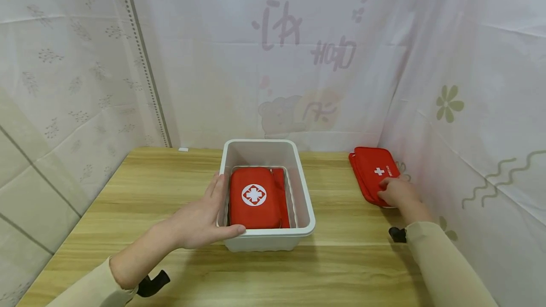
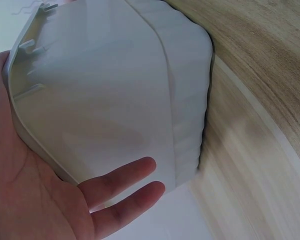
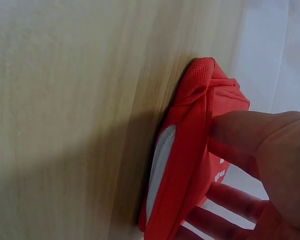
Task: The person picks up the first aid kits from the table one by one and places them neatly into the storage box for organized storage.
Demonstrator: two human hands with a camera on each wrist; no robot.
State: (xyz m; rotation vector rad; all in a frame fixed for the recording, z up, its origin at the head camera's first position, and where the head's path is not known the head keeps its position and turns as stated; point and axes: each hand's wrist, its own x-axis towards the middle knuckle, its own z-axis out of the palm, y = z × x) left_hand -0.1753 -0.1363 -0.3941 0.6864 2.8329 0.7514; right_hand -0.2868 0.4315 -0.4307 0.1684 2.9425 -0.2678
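Head view: left hand (image 1: 204, 219) laid flat against the left wall of the white bin (image 1: 306, 205), fingers straight, thumb hooked over the near rim, gripping nothing; inside the bin, a red first-aid case (image 1: 254, 197) with a white cross roundel, lying flat, a second red edge just beside it on the right, too narrow to identify; far right of the wooden table (image 1: 141, 188), a red first-aid pouch (image 1: 372, 170) against the curtain, right hand (image 1: 397, 192) over its near end, fingertips hidden beneath the knuckles. Left wrist view: only the bin's outer wall, palm and two straight fingers (image 2: 121, 176); contents cut off. Right wrist view: thumb on top of the pouch, fingers curled beneath, pinching its edge; cross and most of the pouch out of frame, picture blurred.
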